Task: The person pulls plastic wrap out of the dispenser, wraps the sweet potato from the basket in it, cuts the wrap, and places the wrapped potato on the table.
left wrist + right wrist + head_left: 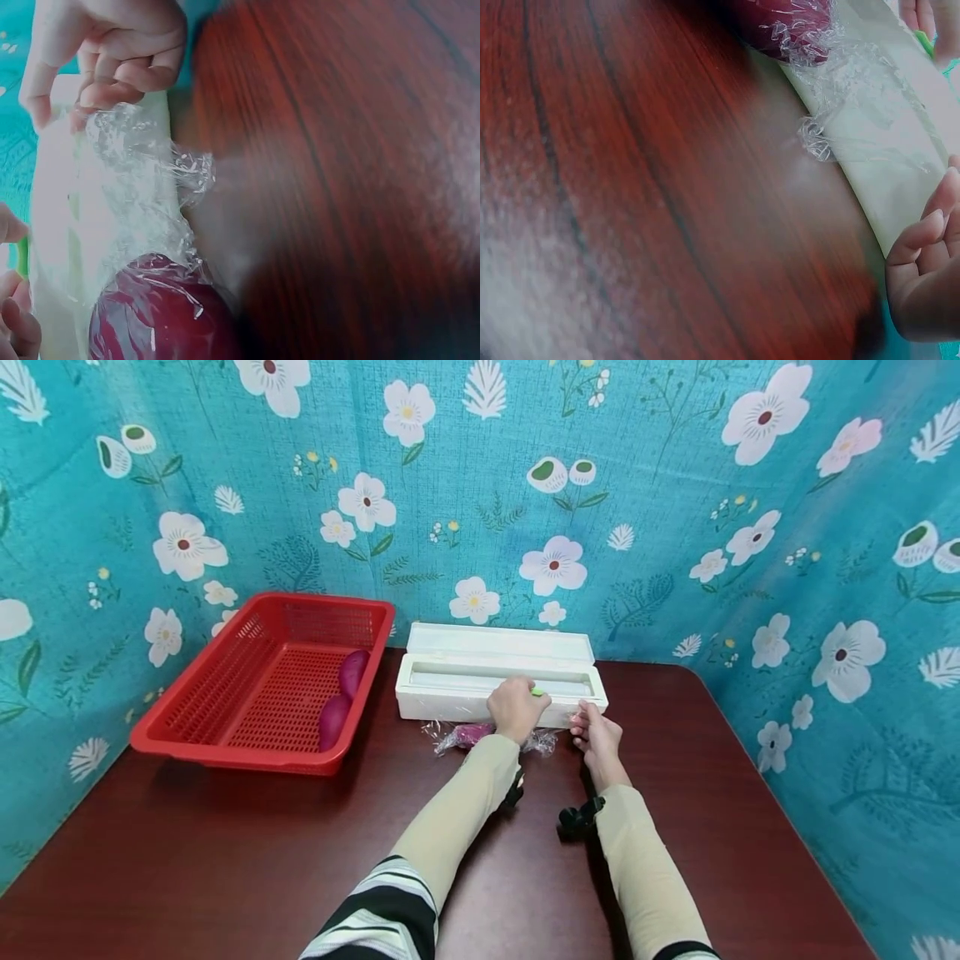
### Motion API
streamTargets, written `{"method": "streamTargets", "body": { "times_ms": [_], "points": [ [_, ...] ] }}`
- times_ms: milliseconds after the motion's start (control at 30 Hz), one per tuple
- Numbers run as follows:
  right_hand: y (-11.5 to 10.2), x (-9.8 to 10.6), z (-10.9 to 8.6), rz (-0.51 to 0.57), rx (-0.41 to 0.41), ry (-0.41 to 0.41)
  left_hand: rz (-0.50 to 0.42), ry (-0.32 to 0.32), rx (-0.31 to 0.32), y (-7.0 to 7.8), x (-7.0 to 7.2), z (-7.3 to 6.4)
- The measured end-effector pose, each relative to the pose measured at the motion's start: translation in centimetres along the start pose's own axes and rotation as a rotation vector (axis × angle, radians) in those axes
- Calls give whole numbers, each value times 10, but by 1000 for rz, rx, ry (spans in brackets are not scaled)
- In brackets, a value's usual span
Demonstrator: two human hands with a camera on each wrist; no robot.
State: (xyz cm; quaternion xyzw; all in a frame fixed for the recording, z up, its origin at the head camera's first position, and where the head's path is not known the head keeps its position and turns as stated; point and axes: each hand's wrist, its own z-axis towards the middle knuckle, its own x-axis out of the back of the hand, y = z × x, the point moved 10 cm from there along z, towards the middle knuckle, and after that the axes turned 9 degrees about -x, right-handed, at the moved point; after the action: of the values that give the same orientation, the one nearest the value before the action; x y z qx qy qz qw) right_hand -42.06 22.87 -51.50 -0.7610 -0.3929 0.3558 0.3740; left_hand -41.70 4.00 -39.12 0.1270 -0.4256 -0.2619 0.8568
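Observation:
A long white cling film box (442, 703) stands against the curtain with its lid raised. My left hand (517, 708) is over its front edge, pinching a small green slider (537, 692) between thumb and fingers. At the box's right end, my right hand (600, 739) pinches the edge of the clear cling film (877, 105) with bent fingers. That film spreads down the box front and bunches into crinkles. In front of the box lies a purple-red oblong (161, 319), smooth and rounded, wrapped in film; in the head view my left hand partly covers it (472, 735).
To the left sits a red perforated plastic basket (247, 758), holding two bare purple oblongs (334, 720) along its right side. The dark wooden table (225, 860) extends toward me. A blue flowered curtain (465, 510) hangs behind and at both sides.

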Motion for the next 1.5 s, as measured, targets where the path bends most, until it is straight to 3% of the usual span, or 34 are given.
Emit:
{"method": "streamTargets", "body": {
  "times_ms": [167, 400, 667, 900, 1100, 1500],
  "points": [
    [-1, 3, -3, -50, 15, 15, 31, 41, -12, -4, 4, -7],
    [-9, 17, -7, -197, 78, 133, 78, 104, -44, -3, 8, -12],
    [-31, 10, -10, -267, 291, 82, 81, 71, -17, -6, 5, -10],
    [-30, 9, -11, -310, 285, 84, 111, 40, -48, -3, 2, -9],
    [-36, 5, -14, -313, 313, 84, 151, 58, -84, -1, 3, -6],
    [-34, 3, -10, -307, 227, 64, 186, 56, -90, -1, 2, -5]
  ]
}}
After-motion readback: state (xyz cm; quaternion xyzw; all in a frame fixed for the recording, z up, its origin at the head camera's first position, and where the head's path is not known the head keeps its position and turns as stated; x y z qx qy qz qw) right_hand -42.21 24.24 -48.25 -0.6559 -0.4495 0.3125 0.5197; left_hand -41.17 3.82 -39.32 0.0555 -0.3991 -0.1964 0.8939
